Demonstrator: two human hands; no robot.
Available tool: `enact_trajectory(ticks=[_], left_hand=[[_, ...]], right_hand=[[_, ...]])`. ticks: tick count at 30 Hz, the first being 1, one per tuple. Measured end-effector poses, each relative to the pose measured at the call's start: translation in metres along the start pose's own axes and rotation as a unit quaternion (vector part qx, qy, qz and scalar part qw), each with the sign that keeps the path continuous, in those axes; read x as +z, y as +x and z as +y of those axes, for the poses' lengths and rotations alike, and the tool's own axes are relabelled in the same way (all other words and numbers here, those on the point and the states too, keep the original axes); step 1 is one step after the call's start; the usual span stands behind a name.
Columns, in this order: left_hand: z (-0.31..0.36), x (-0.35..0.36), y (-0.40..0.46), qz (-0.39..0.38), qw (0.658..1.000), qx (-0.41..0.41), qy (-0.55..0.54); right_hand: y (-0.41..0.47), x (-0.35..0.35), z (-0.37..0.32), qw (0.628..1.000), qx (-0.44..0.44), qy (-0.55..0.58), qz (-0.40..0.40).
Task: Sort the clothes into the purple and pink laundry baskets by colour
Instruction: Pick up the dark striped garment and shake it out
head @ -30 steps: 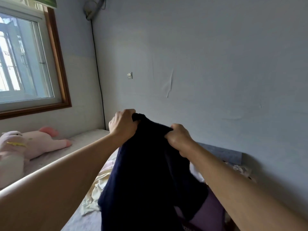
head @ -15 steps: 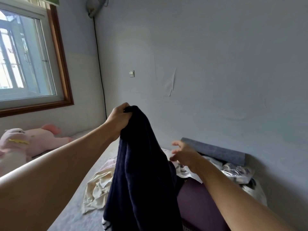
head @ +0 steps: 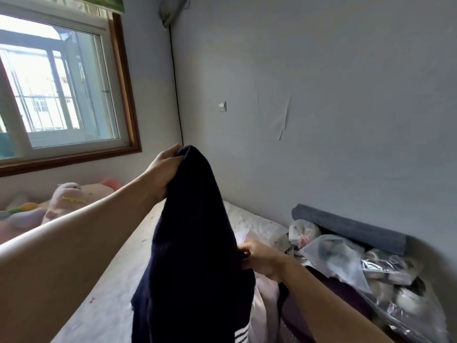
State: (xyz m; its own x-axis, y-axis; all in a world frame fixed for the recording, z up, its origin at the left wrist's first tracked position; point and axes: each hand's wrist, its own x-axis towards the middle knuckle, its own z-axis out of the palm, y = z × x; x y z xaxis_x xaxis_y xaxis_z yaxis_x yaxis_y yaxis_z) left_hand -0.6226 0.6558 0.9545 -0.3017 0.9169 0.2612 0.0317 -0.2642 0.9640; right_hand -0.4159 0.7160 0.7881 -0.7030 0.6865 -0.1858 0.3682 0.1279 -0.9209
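Observation:
A dark navy garment (head: 193, 256) with white stripes near its lower hem hangs in front of me over the bed. My left hand (head: 164, 169) grips its top and holds it up. My right hand (head: 262, 258) is lower, at the garment's right edge, with its fingers pinching the fabric there. A purple basket (head: 346, 290) shows partly at the lower right, behind my right forearm. Pale pink cloth (head: 265, 308) lies under the garment beside it. No pink basket can be made out.
The bed (head: 123, 280) with a light patterned sheet stretches ahead. A pink plush toy (head: 74, 201) lies at its left by the window. Clear plastic bags (head: 371, 263) of items and a grey roll (head: 348, 229) sit along the wall at right.
My right hand let go of the garment's top, dropped lower and took hold of its right edge. My left hand stayed raised with the garment. The view shifted down and right.

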Motion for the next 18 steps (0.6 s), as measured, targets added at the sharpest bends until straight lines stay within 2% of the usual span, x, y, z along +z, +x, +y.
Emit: enact_trajectory(ticks=[3, 7, 11, 12, 14, 18], left_hand=[[0.0, -0.02, -0.001, 0.026, 1.0, 0.0, -0.004], [-0.001, -0.045, -0.002, 0.073, 0.997, -0.004, -0.019], [-0.001, -0.06, -0.006, 0.136, 0.99, 0.005, -0.021], [-0.001, -0.063, -0.008, 0.154, 0.988, 0.007, -0.023], [0.001, -0.07, -0.01, 0.178, 0.984, 0.014, -0.024], [0.005, -0.078, -0.011, 0.191, 0.981, 0.022, 0.003]], right_hand=[[0.002, -0.002, -0.001, 1.0, -0.002, -0.009, 0.012], [0.001, -0.008, 0.001, 0.991, -0.027, 0.097, 0.085], [-0.002, -0.021, -0.008, 0.986, -0.085, 0.027, 0.142], [-0.007, -0.027, -0.015, 0.982, -0.105, 0.04, 0.151], [-0.019, -0.041, -0.029, 0.982, -0.119, 0.094, 0.112], [-0.045, -0.066, -0.053, 0.993, -0.059, 0.068, -0.079]])
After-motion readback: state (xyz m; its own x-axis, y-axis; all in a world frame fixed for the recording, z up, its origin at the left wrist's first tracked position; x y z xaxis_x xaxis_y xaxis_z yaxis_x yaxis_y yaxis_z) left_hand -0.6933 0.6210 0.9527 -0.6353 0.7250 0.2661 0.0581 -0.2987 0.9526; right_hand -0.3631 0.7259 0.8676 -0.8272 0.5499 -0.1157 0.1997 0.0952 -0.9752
